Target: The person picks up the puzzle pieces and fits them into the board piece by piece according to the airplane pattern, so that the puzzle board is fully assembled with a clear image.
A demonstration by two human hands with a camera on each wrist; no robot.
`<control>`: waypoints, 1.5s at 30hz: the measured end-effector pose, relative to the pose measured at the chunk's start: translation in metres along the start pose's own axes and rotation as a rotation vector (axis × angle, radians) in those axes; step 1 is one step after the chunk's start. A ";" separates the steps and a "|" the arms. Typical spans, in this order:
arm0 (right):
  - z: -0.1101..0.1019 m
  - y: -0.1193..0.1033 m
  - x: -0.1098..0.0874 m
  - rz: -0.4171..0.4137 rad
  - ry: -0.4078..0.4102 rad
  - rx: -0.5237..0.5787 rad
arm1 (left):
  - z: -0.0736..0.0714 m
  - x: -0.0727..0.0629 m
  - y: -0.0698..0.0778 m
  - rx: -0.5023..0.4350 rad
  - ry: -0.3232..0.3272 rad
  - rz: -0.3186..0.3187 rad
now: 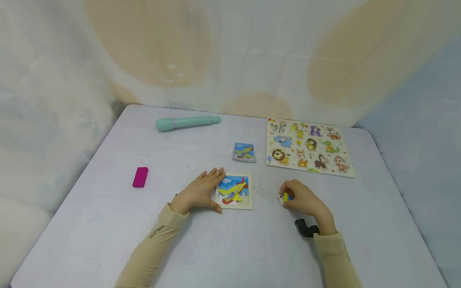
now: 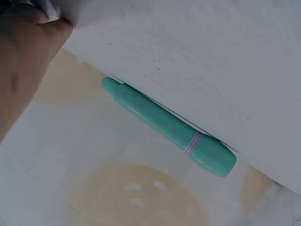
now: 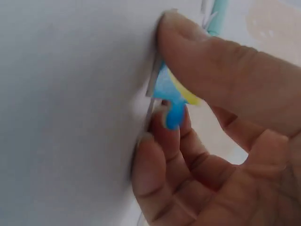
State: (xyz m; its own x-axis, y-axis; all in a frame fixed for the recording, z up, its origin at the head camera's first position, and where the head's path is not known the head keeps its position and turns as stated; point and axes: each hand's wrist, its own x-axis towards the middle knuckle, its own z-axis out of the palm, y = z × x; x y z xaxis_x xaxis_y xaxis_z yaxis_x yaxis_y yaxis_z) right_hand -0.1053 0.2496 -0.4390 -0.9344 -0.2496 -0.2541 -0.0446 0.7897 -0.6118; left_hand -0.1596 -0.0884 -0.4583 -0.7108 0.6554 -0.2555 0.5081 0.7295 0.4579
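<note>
My left hand [image 1: 201, 191] rests with spread, fairly straight fingers at the left edge of a small wooden jigsaw tray [image 1: 250, 191]. Inside the tray, a yellow airplane picture [image 1: 232, 190] lies on blue sky, with bare wood showing at the lower right. To the right of the tray, my right hand [image 1: 302, 197] pinches a jigsaw piece [image 3: 175, 114] between thumb and fingers, low over the table. Blue and yellow show on that piece; part of it is hidden by the thumb. In the left wrist view only a bit of the left hand [image 2: 28, 52] appears.
Behind the tray lies a small airplane picture card [image 1: 244, 152]. An animal puzzle board [image 1: 306, 147] is at the back right, a teal tube with a flared end [image 1: 189, 122] at the back left. A magenta block [image 1: 140, 177] sits left, a black bent pipe [image 1: 306, 229] by the right wrist.
</note>
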 end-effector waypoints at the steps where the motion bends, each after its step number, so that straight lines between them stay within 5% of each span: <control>1: 0.000 -0.001 0.002 -0.015 0.002 0.006 | 0.000 0.000 0.000 0.001 0.000 0.000; 15: 0.015 -0.032 0.034 -0.124 -0.080 0.157 | 0.000 -0.004 -0.001 0.012 0.003 -0.003; 24: 0.040 -0.064 0.050 -0.192 -0.182 0.119 | 0.004 -0.003 0.001 0.010 0.012 0.016; 31: 0.051 -0.076 0.048 -0.143 -0.100 0.029 | 0.000 -0.005 0.003 0.008 -0.002 0.004; 39: 0.049 -0.069 0.051 -0.130 -0.099 0.074 | 0.000 -0.004 0.002 0.004 0.006 0.005; 45: 0.027 -0.045 0.039 -0.116 -0.101 0.120 | 0.002 -0.002 0.005 -0.008 0.000 0.008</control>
State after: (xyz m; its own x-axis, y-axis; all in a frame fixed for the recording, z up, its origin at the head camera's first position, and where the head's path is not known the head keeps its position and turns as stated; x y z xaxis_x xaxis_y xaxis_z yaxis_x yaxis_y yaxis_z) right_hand -0.1300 0.1890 -0.4417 -0.8851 -0.3949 -0.2462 -0.1021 0.6810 -0.7251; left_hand -0.1542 -0.0856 -0.4575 -0.7066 0.6613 -0.2517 0.5102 0.7227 0.4663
